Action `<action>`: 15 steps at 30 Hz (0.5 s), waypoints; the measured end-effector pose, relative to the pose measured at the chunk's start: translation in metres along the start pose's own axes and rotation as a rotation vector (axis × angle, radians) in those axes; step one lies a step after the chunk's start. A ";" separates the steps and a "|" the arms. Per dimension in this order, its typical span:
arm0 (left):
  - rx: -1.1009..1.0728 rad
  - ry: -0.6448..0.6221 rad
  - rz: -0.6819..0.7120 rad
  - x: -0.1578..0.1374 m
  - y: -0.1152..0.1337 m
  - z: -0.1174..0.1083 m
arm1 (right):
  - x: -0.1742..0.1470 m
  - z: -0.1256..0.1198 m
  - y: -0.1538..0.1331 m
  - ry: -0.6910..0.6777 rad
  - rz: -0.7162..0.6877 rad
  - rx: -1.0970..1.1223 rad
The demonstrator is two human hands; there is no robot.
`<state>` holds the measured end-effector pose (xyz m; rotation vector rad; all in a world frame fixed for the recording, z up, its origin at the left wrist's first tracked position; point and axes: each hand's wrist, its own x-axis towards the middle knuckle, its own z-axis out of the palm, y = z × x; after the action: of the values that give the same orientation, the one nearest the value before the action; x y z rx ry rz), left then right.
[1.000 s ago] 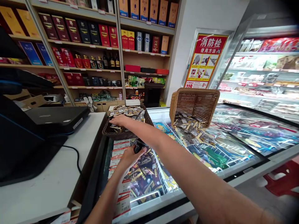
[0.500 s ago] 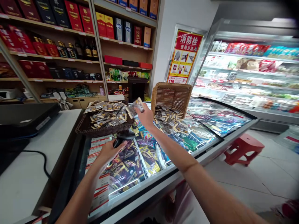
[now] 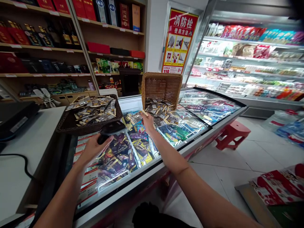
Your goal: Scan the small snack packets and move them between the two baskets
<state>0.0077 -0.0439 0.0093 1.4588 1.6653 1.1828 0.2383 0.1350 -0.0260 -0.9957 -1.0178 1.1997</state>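
Observation:
My left hand (image 3: 95, 146) is wrapped round the handle of a black barcode scanner (image 3: 112, 127), held above the glass top of a chest freezer (image 3: 152, 169). In my right hand (image 3: 148, 122) is a small clear snack packet (image 3: 136, 118), pinched at its edge over the freezer. Just beyond that hand, a tan wicker basket (image 3: 143, 87) lies tipped on its side, with similar packets (image 3: 163, 115) spilling from its mouth onto the glass. Left of it, a dark brown basket (image 3: 64, 123) holds a heap of the same packets (image 3: 95, 109).
A white counter (image 3: 40, 136) with a black device (image 3: 17, 115) runs along the left. Shelves of boxes and bottles stand behind. On the right are a red stool (image 3: 234, 134), water bottles (image 3: 275, 122) and an open refrigerated display (image 3: 244, 66).
My view has turned right and down. The packet in my right hand has come lower, nearer the freezer glass and the spilled packets. My left hand still holds the scanner.

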 end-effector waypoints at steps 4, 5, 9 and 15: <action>0.025 -0.011 -0.011 0.002 -0.003 0.003 | -0.002 -0.004 0.000 0.017 0.033 -0.016; 0.028 -0.013 -0.011 0.002 -0.003 0.004 | -0.002 -0.004 0.000 0.018 0.035 -0.018; 0.047 -0.020 -0.008 0.001 0.001 0.004 | -0.004 -0.002 0.002 -0.006 0.014 -0.018; 0.078 -0.023 -0.017 -0.002 0.009 0.002 | -0.006 0.001 0.005 -0.036 0.004 -0.054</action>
<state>0.0138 -0.0455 0.0168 1.4967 1.7224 1.0985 0.2354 0.1294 -0.0310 -1.0210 -1.0819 1.2026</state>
